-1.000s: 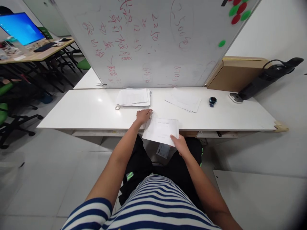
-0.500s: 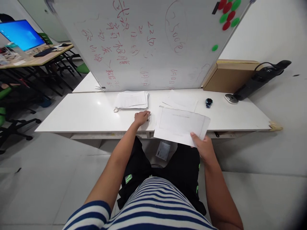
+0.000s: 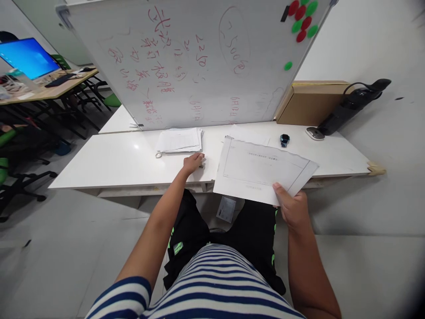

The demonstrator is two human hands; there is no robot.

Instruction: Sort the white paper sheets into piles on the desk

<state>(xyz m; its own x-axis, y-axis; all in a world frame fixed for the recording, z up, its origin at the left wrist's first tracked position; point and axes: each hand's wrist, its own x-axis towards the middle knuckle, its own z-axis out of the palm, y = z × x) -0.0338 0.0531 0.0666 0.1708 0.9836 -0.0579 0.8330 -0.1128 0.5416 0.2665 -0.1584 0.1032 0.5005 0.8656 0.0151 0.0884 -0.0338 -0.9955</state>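
Note:
My right hand (image 3: 292, 206) grips a sheet of paper (image 3: 259, 170) by its lower right edge, thumb on top. The sheet, printed with a thin frame and faint lines, is tilted above the desk's front edge. My left hand (image 3: 193, 163) rests low over the white desk (image 3: 99, 159), its fingers bent together around something small and dark that is mostly hidden. Just behind that hand lies a stack of papers (image 3: 179, 140), with a small pale ring-shaped thing (image 3: 158, 155) at its near left corner. Loose papers (image 3: 247, 133) lie flat behind the held sheet.
A whiteboard (image 3: 186, 62) with red writing and magnets stands along the desk's back. To the right are a blue watch (image 3: 284, 140), a white mouse (image 3: 314, 133), a black bottle (image 3: 352, 106) and a cardboard box (image 3: 308, 104). A monitor (image 3: 29, 57) stands on another table.
My right hand has moved right and slightly down, and the sheet has swung outward to the right and faces me more. My left hand stays near the same spot on the desk.

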